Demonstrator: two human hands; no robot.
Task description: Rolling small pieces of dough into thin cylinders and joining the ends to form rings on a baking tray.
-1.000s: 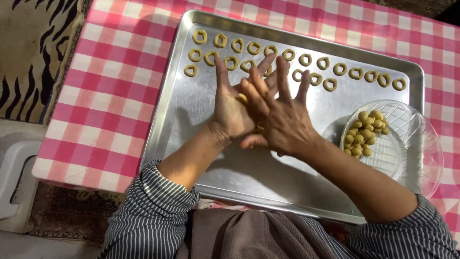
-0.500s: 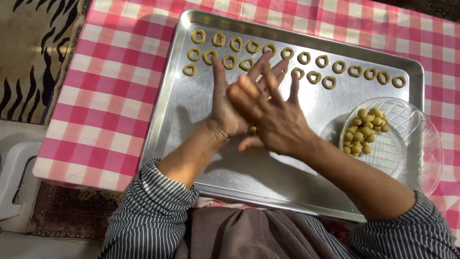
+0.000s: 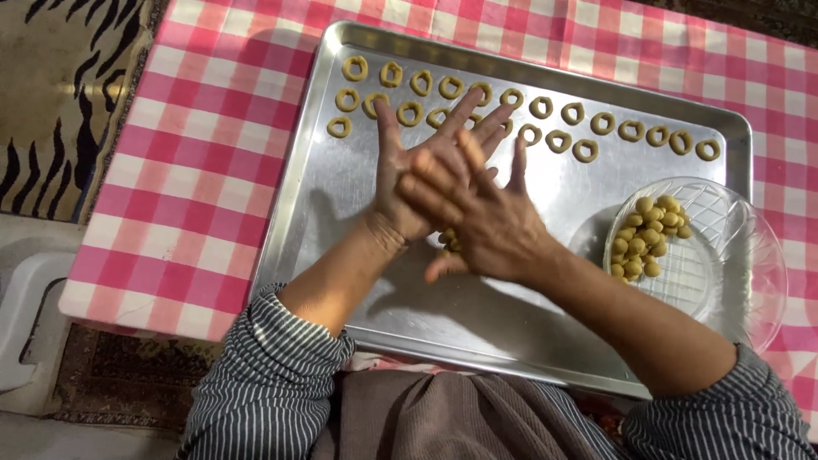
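Two rows of dough rings (image 3: pixel 545 111) line the far edge of the metal tray (image 3: pixel 341 196). Above its bare middle, the right hand (image 3: pixel 490 221) lies flat over the left hand (image 3: pixel 409 183), fingers spread, pressing a dough piece (image 3: pixel 448 239) between the palms.

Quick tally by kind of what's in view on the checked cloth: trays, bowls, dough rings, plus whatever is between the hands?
Metal tray: 1
Glass bowl of dough balls: 1
Dough rings in view on the tray: 22 (the hands may hide more)
Dough piece pressed between the flat left hand and right hand: 1
Total: 25
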